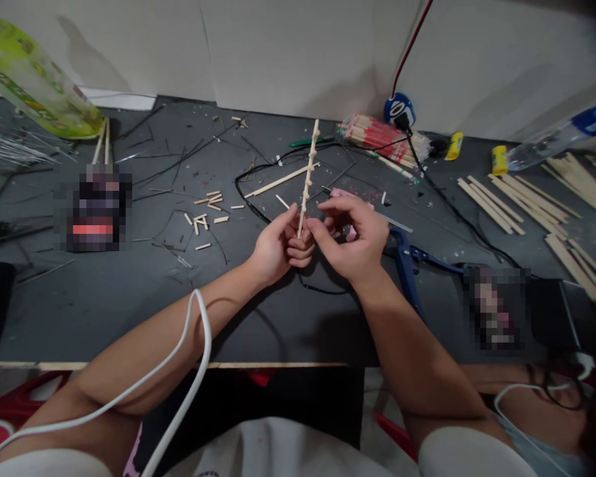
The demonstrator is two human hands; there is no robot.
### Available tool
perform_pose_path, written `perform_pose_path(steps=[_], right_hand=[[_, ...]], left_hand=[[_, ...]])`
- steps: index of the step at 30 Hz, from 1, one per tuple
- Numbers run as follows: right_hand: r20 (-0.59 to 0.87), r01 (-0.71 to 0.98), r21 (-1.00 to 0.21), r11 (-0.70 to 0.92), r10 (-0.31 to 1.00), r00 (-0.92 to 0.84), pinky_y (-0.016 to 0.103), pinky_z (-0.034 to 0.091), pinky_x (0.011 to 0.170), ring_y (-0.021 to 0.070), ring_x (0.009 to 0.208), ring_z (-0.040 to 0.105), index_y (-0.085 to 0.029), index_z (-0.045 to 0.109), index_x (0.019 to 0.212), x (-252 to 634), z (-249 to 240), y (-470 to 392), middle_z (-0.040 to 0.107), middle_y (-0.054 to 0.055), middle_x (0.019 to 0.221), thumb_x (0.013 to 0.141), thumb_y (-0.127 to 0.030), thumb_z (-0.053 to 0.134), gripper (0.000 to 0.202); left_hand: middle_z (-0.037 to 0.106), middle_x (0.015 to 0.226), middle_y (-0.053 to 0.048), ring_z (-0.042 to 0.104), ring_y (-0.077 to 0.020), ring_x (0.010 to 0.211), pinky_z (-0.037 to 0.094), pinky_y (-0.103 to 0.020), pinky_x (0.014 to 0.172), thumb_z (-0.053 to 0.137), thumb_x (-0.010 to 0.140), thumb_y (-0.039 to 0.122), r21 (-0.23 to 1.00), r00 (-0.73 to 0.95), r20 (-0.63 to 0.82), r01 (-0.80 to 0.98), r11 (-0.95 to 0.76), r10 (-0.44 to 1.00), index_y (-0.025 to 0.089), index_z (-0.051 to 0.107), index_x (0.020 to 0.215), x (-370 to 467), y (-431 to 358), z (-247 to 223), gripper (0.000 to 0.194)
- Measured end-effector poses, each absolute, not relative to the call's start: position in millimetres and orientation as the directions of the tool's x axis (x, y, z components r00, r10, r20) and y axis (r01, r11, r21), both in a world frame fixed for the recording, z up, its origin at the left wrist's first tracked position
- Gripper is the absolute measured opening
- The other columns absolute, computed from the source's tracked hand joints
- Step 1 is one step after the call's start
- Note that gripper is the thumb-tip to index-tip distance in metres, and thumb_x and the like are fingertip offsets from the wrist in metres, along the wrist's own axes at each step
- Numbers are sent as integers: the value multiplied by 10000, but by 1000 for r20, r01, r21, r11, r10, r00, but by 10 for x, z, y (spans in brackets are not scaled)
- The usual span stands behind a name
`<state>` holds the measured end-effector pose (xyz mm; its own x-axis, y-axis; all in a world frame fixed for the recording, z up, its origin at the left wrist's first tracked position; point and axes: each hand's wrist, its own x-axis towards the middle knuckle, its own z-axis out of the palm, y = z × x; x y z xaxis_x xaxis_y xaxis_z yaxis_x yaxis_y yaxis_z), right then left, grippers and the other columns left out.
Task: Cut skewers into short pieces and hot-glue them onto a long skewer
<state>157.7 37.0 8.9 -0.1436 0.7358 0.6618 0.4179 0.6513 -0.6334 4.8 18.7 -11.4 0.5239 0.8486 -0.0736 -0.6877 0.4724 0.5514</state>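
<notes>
In the middle of the view, my left hand [278, 245] is closed around the lower end of a thin wooden stick [308, 173]. The stick stands nearly upright, with several small knobs or short pieces along its side. My right hand [355, 232] is close beside the stick's lower part. Its thumb and index finger are apart, with no object visible between them; the other fingers are curled and partly hidden. A pink object [345, 193] lies behind the right hand, mostly covered. Short cut wooden pieces [206, 220] lie to the left of my hands.
A blue-handled tool [408, 268] lies right of my right wrist. Wooden sticks [491, 205] and a clear bottle [541, 147] are at the right, a red-wrapped bundle [377, 136] at the back. A green bottle [34, 83] stands left. A white cable [206, 324] crosses my left forearm.
</notes>
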Motion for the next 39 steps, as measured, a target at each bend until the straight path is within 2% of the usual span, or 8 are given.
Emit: perform_pose_path(steps=[7, 15, 25, 30, 35, 39], right_hand=[[700, 461, -571, 679, 696, -158, 323, 531, 579, 145, 600, 607, -249, 738, 1016, 1553, 90, 350, 683, -7, 782, 818, -269, 847, 226], [709, 441, -569, 693, 686, -164, 295, 511, 560, 138, 606, 624, -241, 735, 989, 1532, 108, 347, 688, -14, 764, 823, -223, 836, 195], [701, 489, -560, 668, 697, -149, 308, 521, 544, 138, 574, 608, -256, 724, 992, 1527, 82, 350, 676, -20, 744, 864, -301, 818, 165], [672, 458, -609, 647, 728, -136, 287, 486, 536, 119, 581, 581, -242, 723, 997, 1527, 81, 348, 654, -30, 744, 840, -268, 837, 196], [528, 416, -743, 524, 841, -118, 268, 436, 501, 98, 565, 525, -237, 715, 1073, 1559, 44, 409, 616, -40, 761, 833, -348, 844, 293], [468, 333, -815, 474, 878, -103, 261, 417, 492, 95, 562, 531, -230, 725, 1048, 1563, 32, 452, 636, -29, 752, 873, -391, 804, 251]], left_hand=[[208, 559, 84, 203, -56, 423, 236, -166, 414, 437, 1032, 595, 550, 489, -139, -685, 477, 861, 177, 508, 673, 49, 181, -95, 556], [218, 542, 81, 198, -56, 418, 219, -166, 404, 402, 1014, 692, 593, 502, -148, -645, 483, 852, 193, 432, 646, 55, 179, -66, 620], [220, 553, 80, 206, -57, 421, 214, -185, 415, 411, 996, 728, 616, 485, -174, -625, 480, 857, 196, 438, 649, 58, 168, -54, 636], [209, 562, 90, 176, -49, 426, 209, -177, 413, 444, 983, 744, 663, 435, -239, -580, 473, 868, 201, 416, 669, 102, 170, -71, 628], [229, 605, 99, 200, -46, 440, 223, -158, 421, 595, 974, 644, 734, 201, -265, -592, 332, 943, 213, 446, 776, 152, 174, -93, 497], [290, 625, 84, 272, -55, 465, 268, -163, 435, 582, 1017, 543, 789, 154, -215, -554, 264, 965, 206, 519, 836, 170, 162, -93, 388]])
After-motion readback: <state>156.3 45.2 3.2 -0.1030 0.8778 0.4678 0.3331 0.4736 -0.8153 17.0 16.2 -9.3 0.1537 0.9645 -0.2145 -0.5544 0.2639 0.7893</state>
